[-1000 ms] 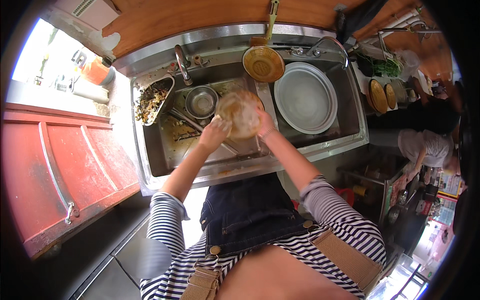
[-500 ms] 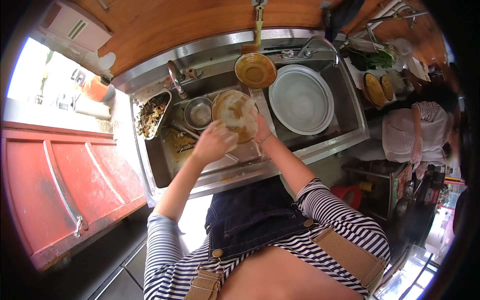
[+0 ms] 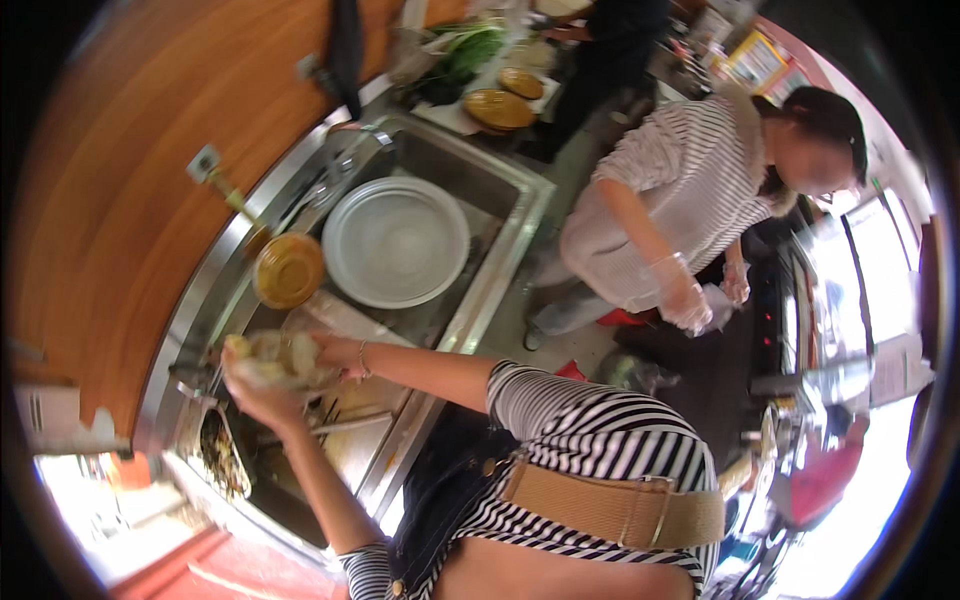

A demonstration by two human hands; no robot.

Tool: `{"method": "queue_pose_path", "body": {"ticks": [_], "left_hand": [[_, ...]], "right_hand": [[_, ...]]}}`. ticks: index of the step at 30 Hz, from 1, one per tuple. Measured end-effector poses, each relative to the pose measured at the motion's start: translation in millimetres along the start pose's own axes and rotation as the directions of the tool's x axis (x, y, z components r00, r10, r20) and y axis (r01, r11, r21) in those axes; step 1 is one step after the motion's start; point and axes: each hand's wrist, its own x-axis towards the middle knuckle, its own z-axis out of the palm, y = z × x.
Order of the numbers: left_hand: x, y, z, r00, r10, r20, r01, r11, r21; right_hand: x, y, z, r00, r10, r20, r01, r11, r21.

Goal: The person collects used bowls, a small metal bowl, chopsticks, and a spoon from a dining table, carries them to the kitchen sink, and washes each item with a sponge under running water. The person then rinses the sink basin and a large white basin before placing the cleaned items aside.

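Observation:
A yellowish-brown bowl (image 3: 290,355) with pale, suds-like patches is held between my hands over the double sink, blurred by motion. My right hand (image 3: 343,355) grips its right side, a bracelet on the wrist. Curled around the bowl's left side is my left hand (image 3: 262,393), its fingers smeared; a pale yellow bit shows by its fingertips and I cannot make it out. Just beyond the hands, a second yellow-brown bowl (image 3: 289,271) sits at the back of the sink. A large round pale basin (image 3: 396,243) fills much of the right sink compartment.
In the left compartment stands a container of dark scraps (image 3: 218,452), with a long pale utensil (image 3: 352,424) nearby. Taps (image 3: 345,150) line the back edge. To the right, a co-worker (image 3: 680,200) in clear gloves handles something. Yellow oval dishes (image 3: 498,110) and greens (image 3: 472,55) lie beyond the sink.
My view has swung to the right, bringing the co-worker fully into sight. My hands and the bowl now appear farther left, still together over the sink.

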Motion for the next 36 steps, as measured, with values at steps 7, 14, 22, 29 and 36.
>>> {"method": "queue_pose_path", "body": {"ticks": [7, 14, 22, 29, 36], "left_hand": [[-32.2, -29.8, 63.5, 0.878, -0.378, 0.293, 0.419, 0.904, -0.089], [-119.6, -50.4, 12.9, 0.694, -0.424, 0.581, 0.72, 0.411, -0.56], [5.1, -46.3, 8.4, 0.682, -0.528, 0.506, 0.694, 0.25, -0.675], [-38.5, -65.0, 45.3, 0.311, -0.665, 0.679, 0.721, -0.3, -0.624], [-60.2, -110.0, -72.7, 0.545, -0.697, 0.467, 0.745, 0.146, -0.651]], "right_hand": [[13.2, 48.8, -18.2, 0.991, -0.134, 0.024, 0.107, 0.652, -0.751], [5.0, 39.3, -22.8, 0.907, -0.418, -0.047, 0.421, 0.896, 0.144], [-2.1, -12.3, -30.6, 0.994, -0.093, -0.063, 0.095, 0.995, 0.03], [48.5, -70.0, -37.6, 0.922, -0.24, -0.304, 0.252, 0.968, 0.001], [106.3, -117.4, -87.9, 0.936, -0.123, -0.331, 0.141, 0.99, 0.028]]}}
